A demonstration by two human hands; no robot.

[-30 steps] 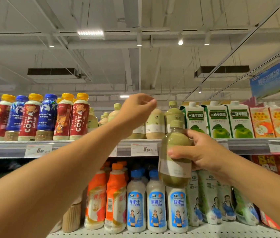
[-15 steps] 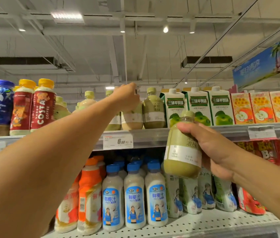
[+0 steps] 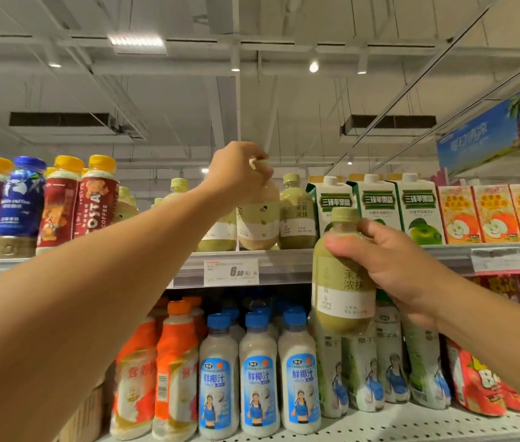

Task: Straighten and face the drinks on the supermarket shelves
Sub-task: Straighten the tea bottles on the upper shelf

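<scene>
My right hand [image 3: 396,269] grips a green matcha bottle [image 3: 341,288] by its shoulder, held upright in the air in front of the top shelf edge [image 3: 284,266]. My left hand [image 3: 236,173] reaches up and holds the cap of a beige bottle [image 3: 257,221] that stands tilted on the top shelf. Right of it stands another green bottle [image 3: 297,218], label facing out. More pale bottles stand behind my left forearm, partly hidden.
Costa coffee bottles [image 3: 61,202] fill the top shelf at left. Green apple cartons [image 3: 376,205] and orange apple cartons [image 3: 494,215] stand at right. The lower shelf holds orange bottles [image 3: 172,371], blue-capped coconut drinks [image 3: 258,378] and red pouches [image 3: 482,387].
My left hand has lifted and tilted the beige bottle by its cap. My right hand has kept the green bottle at about the same height. The view shifted slightly left.
</scene>
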